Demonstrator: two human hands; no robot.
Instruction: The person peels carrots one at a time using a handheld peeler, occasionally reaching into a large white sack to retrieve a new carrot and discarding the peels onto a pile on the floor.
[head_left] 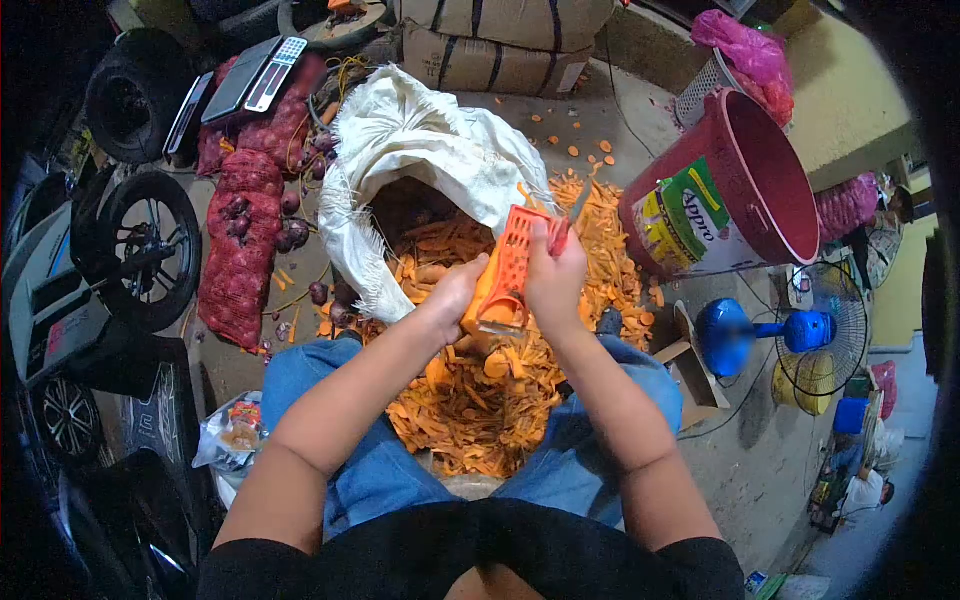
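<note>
My left hand (456,302) is closed around a thick orange carrot (482,300), gripping it from the left side. My right hand (556,280) is wrapped round a red-orange plastic peeler (516,240) with rows of holes, which lies against the carrot. A knife (578,206) with a metal blade sticks up from the same right hand. Below and around both hands spreads a heap of orange peelings (470,410). Just beyond my left hand, a white woven sack (440,130) gapes open with carrots inside (430,245).
Right of the peelings stands a tilted dark-red bucket (735,170). Farther right is a blue fan (770,330). Net bags of red onions (242,240) lie at left, with a scale (262,80) on top. A motorbike wheel (150,245) borders the left; cartons (500,60) stand behind.
</note>
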